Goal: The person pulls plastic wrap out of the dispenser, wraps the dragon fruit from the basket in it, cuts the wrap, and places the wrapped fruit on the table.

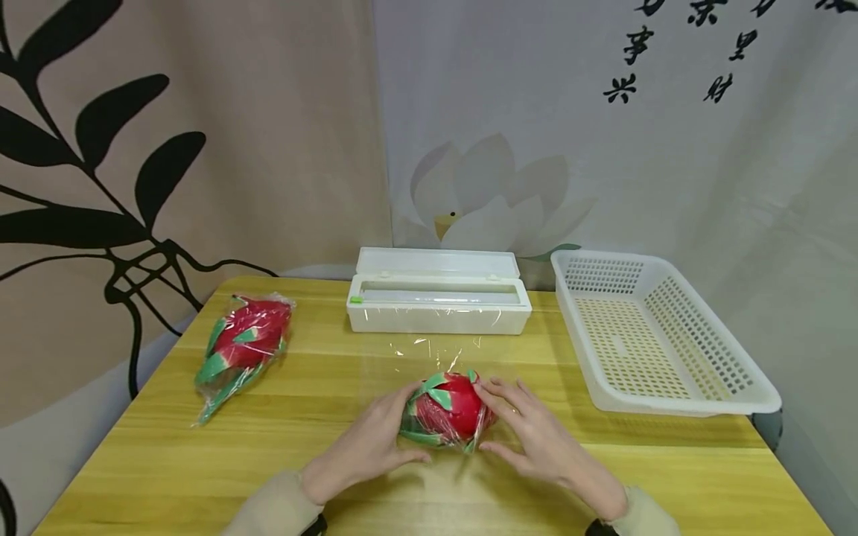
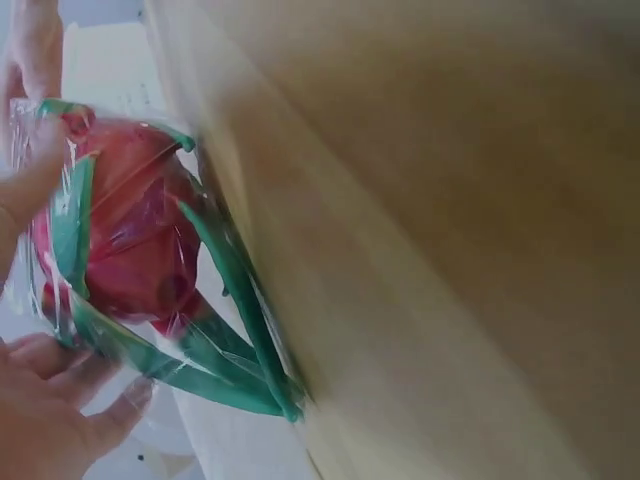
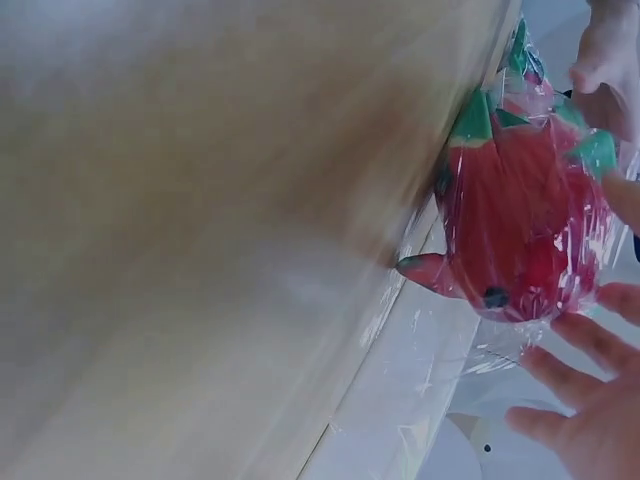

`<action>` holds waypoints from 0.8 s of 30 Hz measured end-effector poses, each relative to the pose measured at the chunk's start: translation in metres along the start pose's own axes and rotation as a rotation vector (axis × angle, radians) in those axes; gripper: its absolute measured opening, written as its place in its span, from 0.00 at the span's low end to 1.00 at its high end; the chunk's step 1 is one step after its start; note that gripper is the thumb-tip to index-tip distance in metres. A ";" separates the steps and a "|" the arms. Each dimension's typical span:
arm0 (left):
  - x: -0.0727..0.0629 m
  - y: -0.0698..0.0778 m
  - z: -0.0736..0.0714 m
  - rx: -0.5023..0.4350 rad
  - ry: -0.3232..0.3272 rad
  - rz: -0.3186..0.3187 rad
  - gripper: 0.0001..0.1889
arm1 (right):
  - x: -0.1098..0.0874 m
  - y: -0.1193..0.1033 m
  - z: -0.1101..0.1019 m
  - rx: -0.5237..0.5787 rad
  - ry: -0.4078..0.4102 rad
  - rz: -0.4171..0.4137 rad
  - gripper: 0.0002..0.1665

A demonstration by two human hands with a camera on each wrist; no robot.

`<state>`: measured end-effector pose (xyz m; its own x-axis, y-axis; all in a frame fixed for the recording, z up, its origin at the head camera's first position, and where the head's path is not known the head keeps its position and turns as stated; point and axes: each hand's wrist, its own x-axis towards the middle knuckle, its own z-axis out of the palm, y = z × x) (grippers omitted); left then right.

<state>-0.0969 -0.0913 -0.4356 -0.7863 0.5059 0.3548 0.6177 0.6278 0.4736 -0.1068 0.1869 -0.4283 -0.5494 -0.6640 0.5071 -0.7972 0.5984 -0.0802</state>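
A red dragon fruit with green scale tips, wrapped in clear plastic film, lies in the middle of the table between both hands. At its left side, my left hand touches it with extended fingers, the thumb in front. The right hand rests its fingertips on the upper right of the fruit, its thumb low at the right. In the right wrist view, that hand's fingers are spread against loose film. Clear film stretches over the wood from the fruit back to a white film box, whose lid stands up.
Another film-wrapped dragon fruit lies at the table's left. A white perforated basket stands at the right. The wooden table ends at a printed curtain behind.
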 end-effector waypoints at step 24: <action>0.049 -0.038 -0.010 -0.114 -0.064 0.068 0.35 | 0.029 0.019 0.011 0.126 -0.060 0.133 0.57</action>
<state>-0.1589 -0.0962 -0.4286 -0.7374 0.5843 0.3388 0.6610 0.5209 0.5402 -0.1405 0.1744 -0.4246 -0.6629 -0.6105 0.4334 -0.7395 0.6242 -0.2520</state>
